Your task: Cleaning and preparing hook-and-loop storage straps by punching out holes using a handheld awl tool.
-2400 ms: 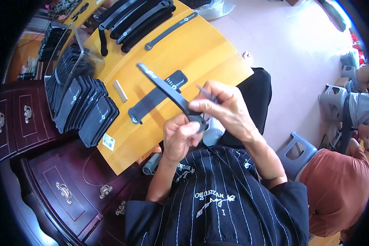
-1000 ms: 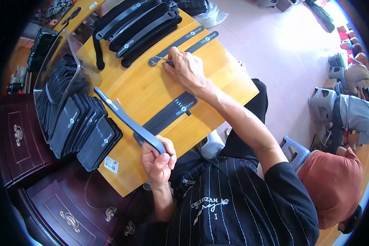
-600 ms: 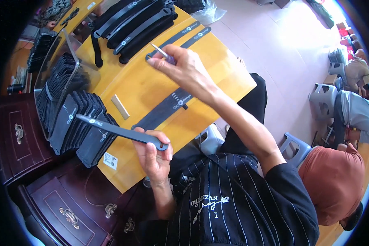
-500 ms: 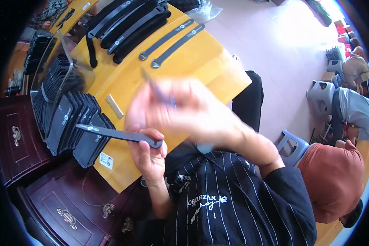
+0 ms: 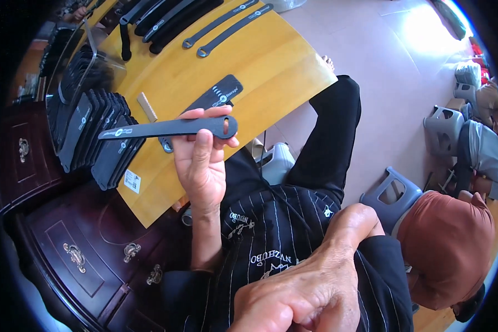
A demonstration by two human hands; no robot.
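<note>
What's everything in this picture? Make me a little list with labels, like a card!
left hand: raised over the table edge, gripping a long flat black strip near its holed end
right hand: close to the camera, fingers curled; whether it holds anything cannot be told
table: yellow wood
on table: one black strip under the held one, more strips at the far edge, black pouches in a row on the left
beside: dark wooden drawers
</note>
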